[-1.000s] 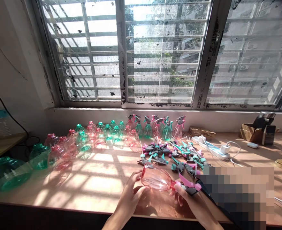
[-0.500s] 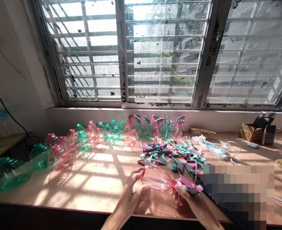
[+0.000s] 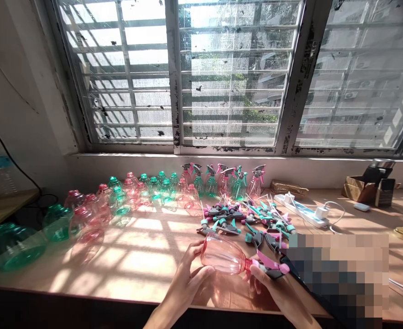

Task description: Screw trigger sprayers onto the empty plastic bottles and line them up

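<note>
A clear pink spray bottle [image 3: 224,256] lies on its side in the air above the table's front edge, its base to the left. My left hand [image 3: 191,273] is closed around the base end. My right hand [image 3: 261,278] grips the neck, where a pink and grey trigger spray head [image 3: 271,266] sits on the bottle's mouth. Just beyond the bottle is a heap of loose trigger spray heads [image 3: 227,212] in pink, teal and grey, with thin tubes.
Open pink and green bottles [image 3: 119,201] stand in rows to the left and back. Several bottles with spray heads [image 3: 223,180] line the wall under the window. A white power strip [image 3: 302,211], a cardboard box [image 3: 358,188] and a blurred patch [image 3: 345,274] are on the right.
Almost nothing differs. The bottle's base end has shifted very slightly left, and both hands keep their hold.
</note>
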Demonstrator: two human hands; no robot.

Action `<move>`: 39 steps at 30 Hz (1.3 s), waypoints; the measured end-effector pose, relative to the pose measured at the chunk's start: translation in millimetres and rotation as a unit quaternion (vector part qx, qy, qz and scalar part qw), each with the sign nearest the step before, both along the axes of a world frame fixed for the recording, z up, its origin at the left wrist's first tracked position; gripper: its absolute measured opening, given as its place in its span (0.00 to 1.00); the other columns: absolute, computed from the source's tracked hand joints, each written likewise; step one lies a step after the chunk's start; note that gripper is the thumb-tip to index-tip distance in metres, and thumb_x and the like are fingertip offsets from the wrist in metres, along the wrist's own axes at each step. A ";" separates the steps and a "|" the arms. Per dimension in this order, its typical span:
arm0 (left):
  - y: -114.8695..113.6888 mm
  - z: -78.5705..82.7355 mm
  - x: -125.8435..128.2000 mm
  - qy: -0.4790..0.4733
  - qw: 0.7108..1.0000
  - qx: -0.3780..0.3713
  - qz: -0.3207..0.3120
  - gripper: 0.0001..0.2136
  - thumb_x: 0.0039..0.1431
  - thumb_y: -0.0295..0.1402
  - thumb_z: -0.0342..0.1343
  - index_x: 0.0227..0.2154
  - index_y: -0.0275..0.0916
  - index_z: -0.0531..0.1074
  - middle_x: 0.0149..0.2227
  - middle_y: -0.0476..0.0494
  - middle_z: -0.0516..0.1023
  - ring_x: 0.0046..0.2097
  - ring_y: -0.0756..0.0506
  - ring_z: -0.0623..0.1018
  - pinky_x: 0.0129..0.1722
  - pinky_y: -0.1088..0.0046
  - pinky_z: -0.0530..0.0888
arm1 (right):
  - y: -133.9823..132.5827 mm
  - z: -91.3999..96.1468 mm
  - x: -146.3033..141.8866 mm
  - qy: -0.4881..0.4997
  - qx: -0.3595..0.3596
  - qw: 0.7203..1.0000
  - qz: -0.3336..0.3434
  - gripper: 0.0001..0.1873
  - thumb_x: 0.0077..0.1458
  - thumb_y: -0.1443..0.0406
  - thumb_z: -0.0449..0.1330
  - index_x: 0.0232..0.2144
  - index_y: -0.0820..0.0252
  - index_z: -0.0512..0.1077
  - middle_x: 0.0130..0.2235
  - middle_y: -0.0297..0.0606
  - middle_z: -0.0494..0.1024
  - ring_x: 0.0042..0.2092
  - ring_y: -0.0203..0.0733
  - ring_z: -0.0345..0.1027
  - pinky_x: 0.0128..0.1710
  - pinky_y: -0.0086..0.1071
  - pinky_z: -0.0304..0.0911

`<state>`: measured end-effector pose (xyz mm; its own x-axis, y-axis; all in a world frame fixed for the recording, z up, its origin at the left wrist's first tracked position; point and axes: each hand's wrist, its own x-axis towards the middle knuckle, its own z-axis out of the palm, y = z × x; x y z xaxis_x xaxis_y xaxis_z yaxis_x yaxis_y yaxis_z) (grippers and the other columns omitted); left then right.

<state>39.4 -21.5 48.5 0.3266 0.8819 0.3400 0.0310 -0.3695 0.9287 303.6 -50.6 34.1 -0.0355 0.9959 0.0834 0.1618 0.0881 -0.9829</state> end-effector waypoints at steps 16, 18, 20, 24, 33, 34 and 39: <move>-1.2 -0.8 0.6 -0.020 1.000 -0.014 0.004 0.17 0.65 0.41 0.60 0.55 0.53 0.74 0.66 0.39 0.66 0.69 0.32 0.64 0.56 0.60 0.79 | 0.9 -9.5 4.5 0.004 0.007 1.000 0.008 0.25 0.60 0.43 0.58 0.28 0.54 0.79 0.25 0.36 0.80 0.28 0.46 0.70 0.32 0.38 0.61; -0.5 -1.1 2.3 -0.028 1.000 -0.003 0.008 0.19 0.64 0.41 0.61 0.57 0.52 0.73 0.66 0.39 0.67 0.68 0.32 0.65 0.55 0.59 0.80 | 1.4 -10.0 4.5 0.007 0.003 1.000 0.000 0.26 0.60 0.42 0.58 0.27 0.55 0.79 0.24 0.37 0.81 0.28 0.47 0.72 0.33 0.39 0.62; 0.7 -3.4 4.4 -0.037 0.999 -0.007 0.014 0.20 0.63 0.41 0.62 0.57 0.51 0.72 0.64 0.40 0.69 0.66 0.33 0.67 0.55 0.60 0.80 | 2.0 -10.4 4.7 0.013 0.001 1.000 -0.001 0.27 0.60 0.41 0.57 0.27 0.56 0.79 0.23 0.38 0.81 0.29 0.48 0.73 0.34 0.39 0.63; 1.1 -8.5 6.5 -0.036 0.998 -0.050 0.015 0.20 0.60 0.36 0.63 0.55 0.51 0.71 0.60 0.42 0.74 0.60 0.35 0.76 0.49 0.63 0.82 | 3.1 -11.0 5.4 0.006 0.004 1.000 0.006 0.27 0.59 0.40 0.57 0.28 0.56 0.78 0.23 0.37 0.80 0.29 0.48 0.73 0.35 0.40 0.63; -0.8 -4.0 0.5 -0.007 1.000 -0.026 0.006 0.18 0.65 0.41 0.61 0.57 0.53 0.72 0.68 0.41 0.65 0.62 0.35 0.71 0.54 0.60 0.80 | 2.4 -6.5 1.8 0.055 0.009 0.998 0.006 0.24 0.58 0.42 0.60 0.27 0.54 0.77 0.26 0.39 0.83 0.27 0.49 0.73 0.30 0.39 0.64; -0.1 -4.4 0.3 -0.003 1.000 -0.021 0.006 0.19 0.65 0.41 0.60 0.58 0.52 0.71 0.67 0.39 0.65 0.61 0.35 0.72 0.53 0.59 0.80 | 2.3 -6.4 1.4 0.057 0.008 0.998 0.005 0.24 0.58 0.42 0.60 0.27 0.54 0.77 0.26 0.39 0.82 0.28 0.49 0.74 0.30 0.39 0.64; 3.7 -11.7 1.6 0.000 1.000 -0.026 0.013 0.21 0.62 0.39 0.63 0.57 0.51 0.70 0.63 0.40 0.69 0.62 0.35 0.72 0.55 0.59 0.80 | 2.1 -6.4 1.0 0.042 0.010 0.999 -0.005 0.24 0.58 0.41 0.59 0.29 0.53 0.76 0.25 0.38 0.81 0.28 0.50 0.73 0.31 0.40 0.63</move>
<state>41.0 -17.8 36.8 0.3038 0.9063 0.2939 0.0391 -0.3201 0.9466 304.5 -48.6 27.7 -0.0173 0.9942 0.1061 0.0804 0.1072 -0.9910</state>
